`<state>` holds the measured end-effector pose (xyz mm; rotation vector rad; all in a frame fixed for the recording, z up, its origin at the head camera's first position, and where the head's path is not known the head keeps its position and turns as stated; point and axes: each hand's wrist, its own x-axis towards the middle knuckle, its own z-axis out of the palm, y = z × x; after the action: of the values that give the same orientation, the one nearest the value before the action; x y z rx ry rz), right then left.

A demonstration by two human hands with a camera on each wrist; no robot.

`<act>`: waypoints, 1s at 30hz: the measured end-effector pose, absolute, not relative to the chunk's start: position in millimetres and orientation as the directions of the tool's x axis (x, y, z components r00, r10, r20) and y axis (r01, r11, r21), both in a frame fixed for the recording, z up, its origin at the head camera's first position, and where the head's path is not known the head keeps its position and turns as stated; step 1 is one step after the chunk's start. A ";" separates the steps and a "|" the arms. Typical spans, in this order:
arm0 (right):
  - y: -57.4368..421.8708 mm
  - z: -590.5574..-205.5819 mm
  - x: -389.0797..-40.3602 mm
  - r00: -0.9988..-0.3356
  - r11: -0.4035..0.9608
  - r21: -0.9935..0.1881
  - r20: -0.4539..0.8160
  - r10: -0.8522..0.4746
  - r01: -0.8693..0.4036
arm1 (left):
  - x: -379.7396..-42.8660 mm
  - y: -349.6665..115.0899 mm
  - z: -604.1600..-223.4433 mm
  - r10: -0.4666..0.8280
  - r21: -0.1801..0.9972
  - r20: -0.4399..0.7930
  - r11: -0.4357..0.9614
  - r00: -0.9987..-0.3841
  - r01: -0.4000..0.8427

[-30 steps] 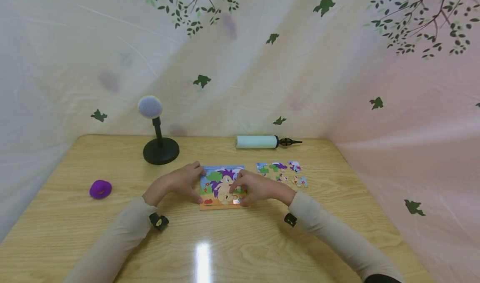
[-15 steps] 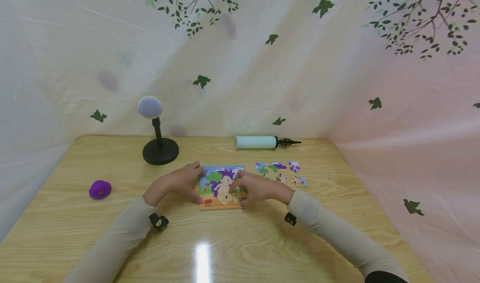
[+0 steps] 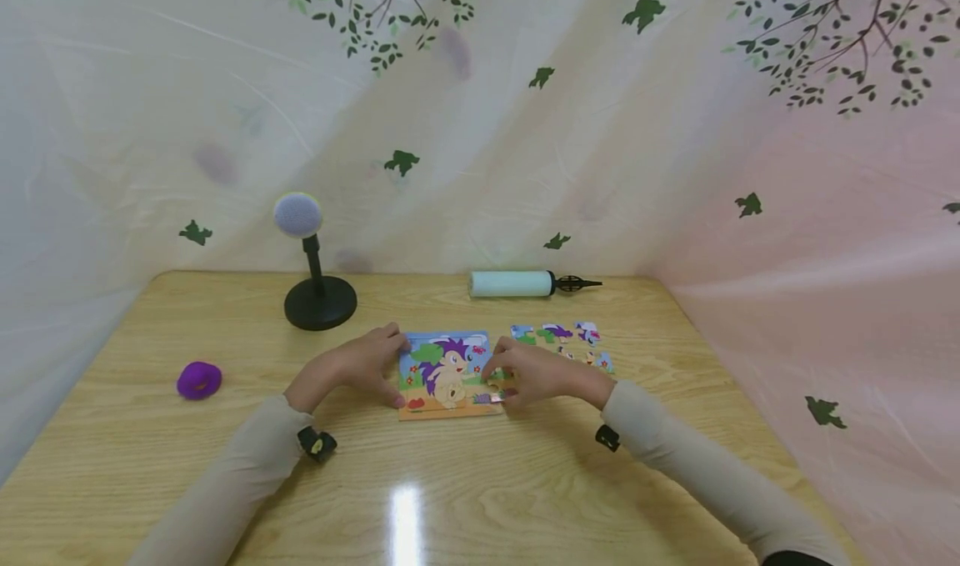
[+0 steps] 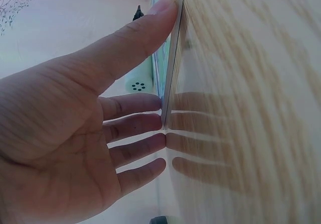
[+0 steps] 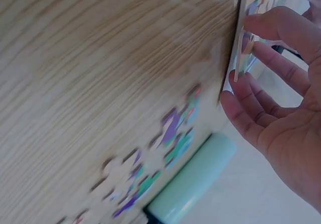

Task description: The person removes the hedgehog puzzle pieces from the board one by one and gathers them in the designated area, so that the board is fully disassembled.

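A flat jigsaw puzzle board (image 3: 442,416) with a purple-haired hedgehog picture lies mid-table. My left hand (image 3: 366,366) stays at its left side, thumb on the near corner and fingertips by the far one. In the left wrist view the fingers of that left hand (image 4: 75,123) reach nearly straight to the board's edge (image 4: 172,68). At the board's right edge my right hand (image 3: 536,374) pinches a small jigsaw piece (image 3: 496,388) between thumb and fingers. The right wrist view shows this piece (image 5: 239,58) tilted up, partly hidden by the fingers.
Several loose jigsaw pieces (image 3: 557,333) lie right of the board, some behind my right hand. A pale blue hand pump (image 3: 512,283) lies behind them. A microphone-shaped object on a black stand (image 3: 321,303) stands back left, with a purple ring-shaped thing (image 3: 198,380) at left.
My right hand has moved right from over the board's lower right area to its right edge, with the jigsaw piece tilted in its fingers. The left hand has held its place.
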<state>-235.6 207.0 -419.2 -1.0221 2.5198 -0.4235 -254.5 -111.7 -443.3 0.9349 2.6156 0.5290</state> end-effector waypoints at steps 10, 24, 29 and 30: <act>249.1 -410.7 -234.1 -0.686 0.699 -0.381 -0.196 -0.701 -0.605 | -254.2 -112.3 -443.2 0.648 0.444 -0.170 0.723 -0.742 0.529; 313.1 -408.1 -229.4 -0.747 0.767 -0.366 -0.231 -0.624 -0.527 | -255.2 -112.3 -444.8 0.649 0.453 -0.172 0.720 -0.741 0.525; 331.1 -407.1 -226.2 -0.763 0.781 -0.359 -0.228 -0.605 -0.512 | -255.7 -112.1 -445.1 0.644 0.452 -0.175 0.725 -0.745 0.520; 334.0 -406.7 -225.6 -0.762 0.777 -0.363 -0.222 -0.608 -0.514 | -255.7 -112.0 -445.2 0.644 0.452 -0.176 0.725 -0.745 0.520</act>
<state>-225.6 334.0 -406.7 -0.8615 2.6424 -0.4037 -255.7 -112.0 -445.2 0.9079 2.6090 0.5439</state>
